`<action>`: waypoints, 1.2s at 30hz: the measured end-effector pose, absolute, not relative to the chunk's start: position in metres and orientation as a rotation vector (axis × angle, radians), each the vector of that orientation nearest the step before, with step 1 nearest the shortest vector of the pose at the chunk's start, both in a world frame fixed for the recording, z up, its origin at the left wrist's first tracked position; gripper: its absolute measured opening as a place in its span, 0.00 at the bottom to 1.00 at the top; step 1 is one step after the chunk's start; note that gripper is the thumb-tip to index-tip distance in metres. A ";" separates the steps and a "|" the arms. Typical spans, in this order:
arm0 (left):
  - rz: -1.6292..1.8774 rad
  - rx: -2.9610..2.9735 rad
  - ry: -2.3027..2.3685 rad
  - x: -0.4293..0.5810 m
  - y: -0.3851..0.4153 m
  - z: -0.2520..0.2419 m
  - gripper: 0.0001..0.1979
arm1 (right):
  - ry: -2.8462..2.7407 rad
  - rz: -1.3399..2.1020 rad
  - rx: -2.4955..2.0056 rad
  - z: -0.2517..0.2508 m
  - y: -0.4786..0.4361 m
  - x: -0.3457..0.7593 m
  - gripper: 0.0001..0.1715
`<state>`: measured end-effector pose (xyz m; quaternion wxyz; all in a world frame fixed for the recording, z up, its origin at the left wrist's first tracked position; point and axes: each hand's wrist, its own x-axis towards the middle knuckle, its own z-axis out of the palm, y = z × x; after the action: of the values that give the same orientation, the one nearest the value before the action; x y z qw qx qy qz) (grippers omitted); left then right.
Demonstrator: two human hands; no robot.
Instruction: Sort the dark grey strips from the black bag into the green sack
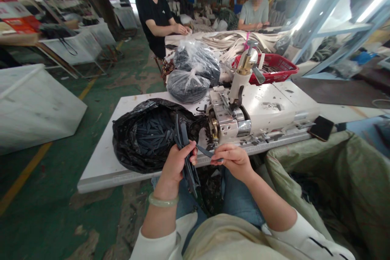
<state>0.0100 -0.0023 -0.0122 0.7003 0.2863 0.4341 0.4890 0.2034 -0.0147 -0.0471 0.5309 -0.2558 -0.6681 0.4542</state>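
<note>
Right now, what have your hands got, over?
Left hand: gripping a bundle of dark grey strips. Right hand: pinching the tip of one strip. Black plastic bag of more strips on the white table, left of the hands.

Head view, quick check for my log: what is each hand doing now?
Left hand: closed, holding a bunch of dark strips.
Right hand: pinching one dark strip.

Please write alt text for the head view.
The left hand grips a bundle of dark strips while the right hand pinches one strip by a machine. A black bag of strips sits on the table.
</note>
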 end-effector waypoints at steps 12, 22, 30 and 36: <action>1.107 0.678 1.009 0.014 0.000 -0.015 0.10 | -1.665 1.022 -0.613 -0.055 -0.029 0.204 0.14; 1.247 0.611 1.038 0.008 0.004 -0.010 0.09 | -0.838 1.694 -0.695 -0.078 -0.023 0.200 0.24; 1.136 0.780 1.141 0.017 0.004 -0.012 0.09 | -1.309 1.794 -0.859 -0.047 0.005 0.180 0.22; 1.180 0.672 1.078 0.007 0.006 -0.009 0.10 | -0.897 1.515 -1.086 -0.040 0.030 0.216 0.22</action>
<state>0.0072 0.0057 -0.0087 0.6472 0.2956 0.4738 0.5188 0.2158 0.0298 -0.0405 0.5111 -0.4511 -0.3725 0.6297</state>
